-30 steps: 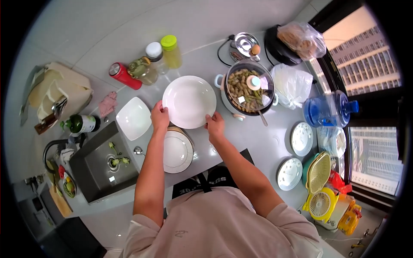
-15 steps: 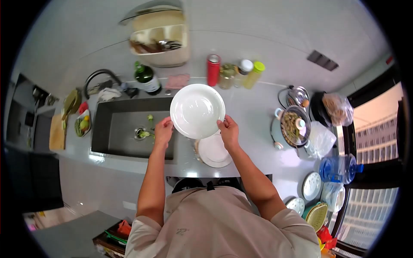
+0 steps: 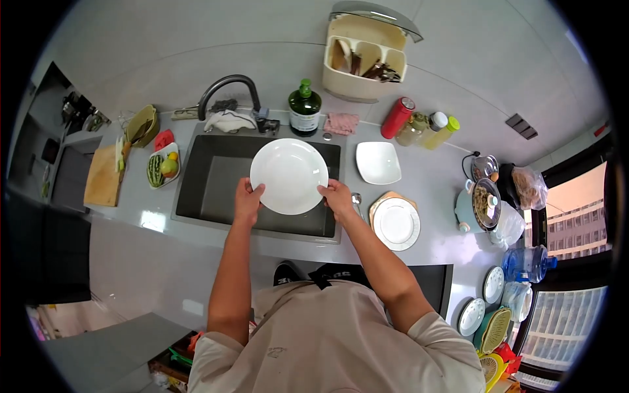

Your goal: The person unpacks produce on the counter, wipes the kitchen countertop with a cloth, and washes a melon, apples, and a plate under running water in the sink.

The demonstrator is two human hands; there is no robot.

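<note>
A round white plate [image 3: 289, 178], glossy and with a wide rim, is held level between my two hands above the dark grey sink [image 3: 209, 187]. My left hand [image 3: 247, 200] pinches its lower left edge, thumb on top. At the lower right edge, my right hand [image 3: 338, 198] grips it the same way. The plate covers much of the sink's inside. To the right on the counter are a white square dish [image 3: 378, 163], a spoon [image 3: 356, 202] partly behind my right wrist, and a white plate [image 3: 396, 223] on a wooden mat.
A black tap [image 3: 229, 80] arches behind the sink, near a green soap bottle [image 3: 304, 111] and a pink cloth [image 3: 341, 123]. Fruit and a cutting board [image 3: 103, 177] are at left. Jars, a red can [image 3: 398, 118] and a pot [image 3: 473, 206] stand at right.
The view has turned left. The plate in my hands has shifted from beside the sink's right edge to over the sink. The square dish and the spoon now show.
</note>
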